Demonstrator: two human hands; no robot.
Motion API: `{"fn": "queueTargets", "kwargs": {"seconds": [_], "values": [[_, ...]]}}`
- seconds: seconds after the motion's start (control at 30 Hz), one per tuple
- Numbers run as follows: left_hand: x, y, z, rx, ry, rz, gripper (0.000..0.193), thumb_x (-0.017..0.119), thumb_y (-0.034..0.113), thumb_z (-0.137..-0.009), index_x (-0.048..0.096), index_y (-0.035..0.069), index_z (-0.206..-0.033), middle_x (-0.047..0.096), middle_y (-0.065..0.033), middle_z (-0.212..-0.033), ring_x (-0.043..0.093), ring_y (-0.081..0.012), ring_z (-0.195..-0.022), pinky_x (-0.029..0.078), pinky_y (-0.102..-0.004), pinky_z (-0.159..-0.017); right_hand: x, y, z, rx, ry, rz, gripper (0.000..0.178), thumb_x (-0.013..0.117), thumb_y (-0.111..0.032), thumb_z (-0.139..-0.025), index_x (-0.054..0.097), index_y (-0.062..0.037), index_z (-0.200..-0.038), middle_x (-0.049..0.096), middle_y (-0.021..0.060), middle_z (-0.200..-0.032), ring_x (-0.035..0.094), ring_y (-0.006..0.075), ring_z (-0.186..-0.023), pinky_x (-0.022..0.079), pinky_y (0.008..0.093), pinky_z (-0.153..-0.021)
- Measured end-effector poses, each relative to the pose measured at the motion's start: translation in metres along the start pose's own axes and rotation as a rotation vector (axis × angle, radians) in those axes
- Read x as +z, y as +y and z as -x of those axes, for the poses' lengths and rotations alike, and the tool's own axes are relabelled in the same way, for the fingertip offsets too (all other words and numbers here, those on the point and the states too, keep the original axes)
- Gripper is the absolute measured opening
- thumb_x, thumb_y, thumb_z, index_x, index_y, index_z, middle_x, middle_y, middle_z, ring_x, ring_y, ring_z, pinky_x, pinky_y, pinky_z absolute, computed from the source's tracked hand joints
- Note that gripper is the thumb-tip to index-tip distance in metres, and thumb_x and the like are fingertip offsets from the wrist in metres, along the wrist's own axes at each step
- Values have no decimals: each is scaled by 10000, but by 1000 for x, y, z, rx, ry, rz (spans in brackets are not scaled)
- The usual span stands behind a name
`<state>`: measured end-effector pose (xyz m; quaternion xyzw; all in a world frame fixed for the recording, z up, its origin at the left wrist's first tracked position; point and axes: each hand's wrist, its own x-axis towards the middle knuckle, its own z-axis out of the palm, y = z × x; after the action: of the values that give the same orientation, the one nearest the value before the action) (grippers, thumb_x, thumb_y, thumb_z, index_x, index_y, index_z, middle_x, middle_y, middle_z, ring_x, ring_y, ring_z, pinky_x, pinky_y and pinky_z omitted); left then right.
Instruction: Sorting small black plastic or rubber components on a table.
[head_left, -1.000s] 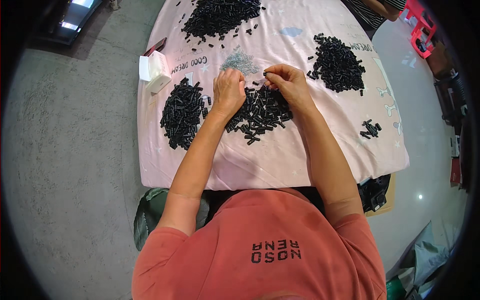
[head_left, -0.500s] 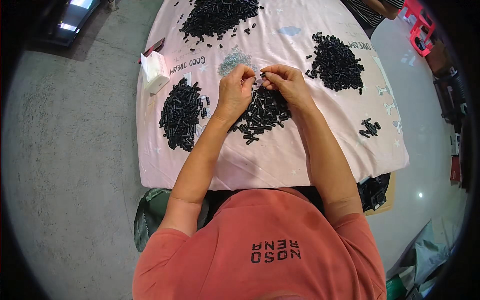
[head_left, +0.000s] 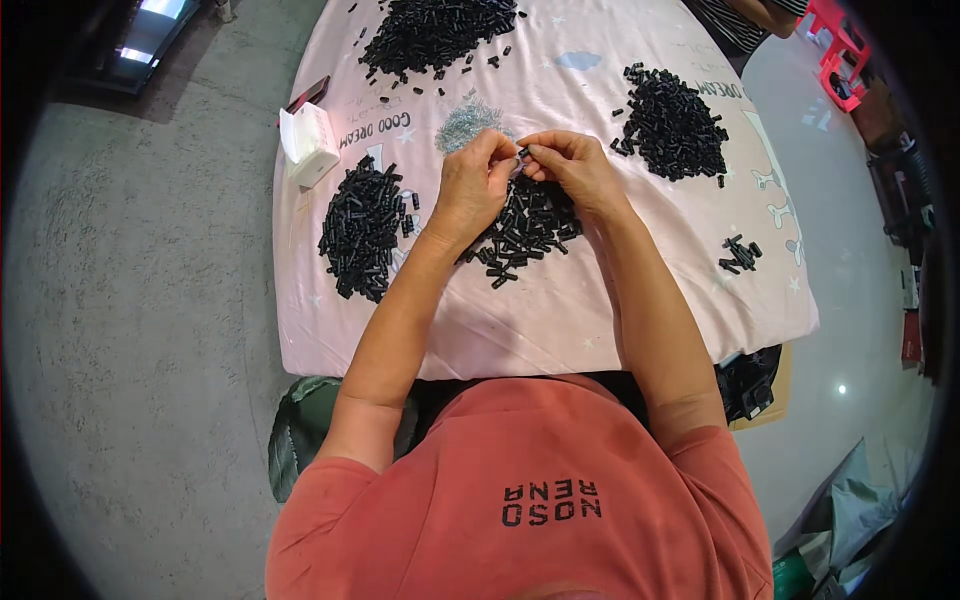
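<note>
Seen from the head camera, a person in a coral-red shirt (head_left: 520, 470) works with both bare hands at a table covered in a pale pink printed cloth (head_left: 520, 345). The right hand (head_left: 572, 168) pinches a small black piece (head_left: 524, 152) between thumb and fingers. The left hand (head_left: 474, 182) is drawn up to it, thumb and forefinger brought together at the piece's near side; whether those fingers grasp anything of their own cannot be told, as the tips hide it. The two sets of fingertips are touching or nearly so

Directly below the grip, toward the body, spreads a loose heap of black tubular parts (head_left: 528, 222), partly covered by the left hand. Just beyond the grip and to its left lies a mound of clear, glinting bits (head_left: 466, 124). A second black heap (head_left: 360, 232) sits left of the grip and closer to the body, with a white tissue pack (head_left: 312, 142) and a dark red-edged phone (head_left: 308, 94) beyond it. Right of the grip rises another black heap (head_left: 676, 130); farther right and nearer the body is a small black cluster (head_left: 740, 256). The far heap (head_left: 435, 35) lies well beyond the grip, to its left
</note>
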<state>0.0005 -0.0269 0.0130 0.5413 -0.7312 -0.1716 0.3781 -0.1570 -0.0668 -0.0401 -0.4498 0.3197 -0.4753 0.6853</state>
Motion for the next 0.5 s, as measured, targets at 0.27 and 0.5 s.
{"fn": "queueTargets", "kwargs": {"seconds": [0.27,0.5], "values": [[-1,2,-1,-6,-8,-19,85,649,19,-848,601,-3,-914,673,-105,-790,665,-172,-719,523,-295,-677,0,1,-1,9,-31,24,167,593,-46,-942,677,34,-1062,689,63,-840,635,84,-713,535,197,-682],[0,-3,-4,-104,-18,86,78,666,37,-856,614,9,-907,663,-64,-771,622,-120,-684,505,-265,-661,-2,-3,2,47,-38,-68,156,607,-47,-934,678,24,-1054,688,66,-838,635,85,-704,534,193,-671]]}}
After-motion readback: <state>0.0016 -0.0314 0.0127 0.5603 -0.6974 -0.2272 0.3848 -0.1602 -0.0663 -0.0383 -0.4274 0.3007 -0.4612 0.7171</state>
